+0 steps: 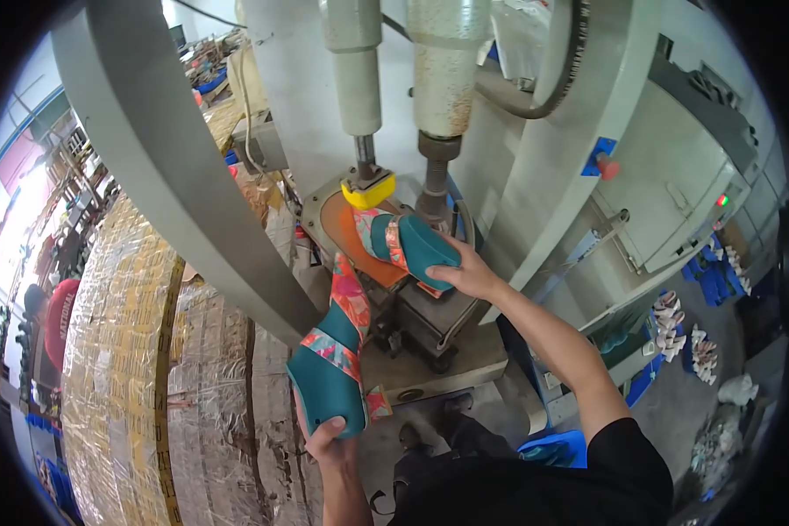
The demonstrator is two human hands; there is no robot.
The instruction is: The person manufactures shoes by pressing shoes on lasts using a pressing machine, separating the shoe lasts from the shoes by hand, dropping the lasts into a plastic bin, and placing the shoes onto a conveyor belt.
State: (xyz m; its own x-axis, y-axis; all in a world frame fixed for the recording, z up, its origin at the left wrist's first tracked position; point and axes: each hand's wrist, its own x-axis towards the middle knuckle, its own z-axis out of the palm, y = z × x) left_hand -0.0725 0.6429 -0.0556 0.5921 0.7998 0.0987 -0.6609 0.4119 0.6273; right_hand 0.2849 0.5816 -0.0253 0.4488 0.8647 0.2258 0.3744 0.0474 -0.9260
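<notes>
Fingers (443, 273) clamped on teal sandals (424, 245), straps (331, 351) already across both: right hand (473, 273) holds one sandal (424, 245) over an orange pad (339, 219) by the yellow press head (370, 191), left hand (327, 438) the other sandal (327, 390), apart; completion unclear.

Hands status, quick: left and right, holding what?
Left hand: closed on the heel end of one sandal.
Right hand: closed on the heel end of the other sandal, by the yellow block.
</notes>
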